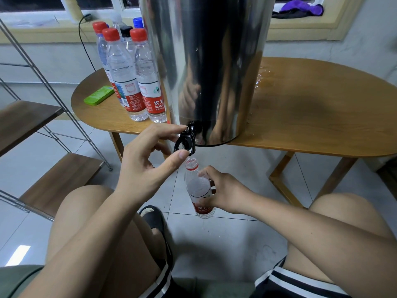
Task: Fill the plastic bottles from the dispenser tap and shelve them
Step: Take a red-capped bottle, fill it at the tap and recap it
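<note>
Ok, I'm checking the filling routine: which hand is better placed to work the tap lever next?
Left. The left hand has its index finger and thumb at the tap lever, while the right hand grips the open bottle beneath it, so it is busy.

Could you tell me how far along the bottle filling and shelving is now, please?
Done: several capped, full-looking bottles stand on the table beside the dispenser. In hand: the right hand holds an uncapped bottle under the tap, which the left hand pinches. Left: finishing and capping it, then shelving everything; the shelf boards in view hold no bottles.
</note>
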Demonstrator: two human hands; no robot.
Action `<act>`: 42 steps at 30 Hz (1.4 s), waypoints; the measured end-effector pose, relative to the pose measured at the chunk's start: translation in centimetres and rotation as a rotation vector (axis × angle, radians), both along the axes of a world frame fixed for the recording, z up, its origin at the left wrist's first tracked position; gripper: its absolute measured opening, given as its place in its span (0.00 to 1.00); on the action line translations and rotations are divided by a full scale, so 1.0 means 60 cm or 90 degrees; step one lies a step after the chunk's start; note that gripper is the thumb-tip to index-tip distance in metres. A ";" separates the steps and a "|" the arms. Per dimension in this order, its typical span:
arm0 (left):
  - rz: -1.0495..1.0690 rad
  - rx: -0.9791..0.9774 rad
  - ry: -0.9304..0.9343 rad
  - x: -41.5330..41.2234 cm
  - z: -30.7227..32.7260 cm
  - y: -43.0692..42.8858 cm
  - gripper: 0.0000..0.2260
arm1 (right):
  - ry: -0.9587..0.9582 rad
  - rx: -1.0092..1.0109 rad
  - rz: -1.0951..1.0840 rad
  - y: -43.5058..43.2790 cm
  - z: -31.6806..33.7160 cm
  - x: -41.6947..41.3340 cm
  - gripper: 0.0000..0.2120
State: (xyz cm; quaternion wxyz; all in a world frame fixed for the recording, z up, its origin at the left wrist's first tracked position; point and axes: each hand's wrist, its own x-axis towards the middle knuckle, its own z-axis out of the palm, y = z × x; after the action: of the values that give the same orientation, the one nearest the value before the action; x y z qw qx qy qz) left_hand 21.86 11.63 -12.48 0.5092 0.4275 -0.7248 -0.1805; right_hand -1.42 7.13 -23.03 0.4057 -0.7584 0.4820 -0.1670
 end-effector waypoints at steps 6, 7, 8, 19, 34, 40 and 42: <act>0.001 0.000 -0.005 0.001 0.001 0.000 0.16 | 0.007 -0.006 0.005 0.005 0.001 0.002 0.31; 0.002 0.000 -0.006 0.001 0.001 0.000 0.16 | 0.010 -0.009 0.007 0.005 0.001 0.003 0.31; 0.002 0.000 -0.006 0.001 0.000 0.000 0.16 | 0.012 -0.012 0.007 0.006 0.001 0.003 0.31; 0.002 -0.001 -0.006 0.001 0.002 0.000 0.17 | 0.020 -0.016 0.000 0.005 -0.004 0.005 0.33; 0.004 0.004 -0.005 -0.001 0.003 0.003 0.17 | 0.022 -0.017 0.011 0.005 -0.002 0.003 0.31; 0.005 0.002 -0.002 -0.003 0.004 0.004 0.17 | 0.020 -0.015 0.007 0.006 -0.002 0.004 0.30; 0.006 0.003 -0.002 -0.003 0.004 0.004 0.17 | 0.020 -0.016 0.009 0.006 -0.001 0.004 0.30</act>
State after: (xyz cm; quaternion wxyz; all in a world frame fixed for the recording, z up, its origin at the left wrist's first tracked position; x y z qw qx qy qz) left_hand 21.69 11.85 -12.24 0.5077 0.4325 -0.7233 -0.1789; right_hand -1.20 7.49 -23.07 0.3901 -0.7693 0.4805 -0.1582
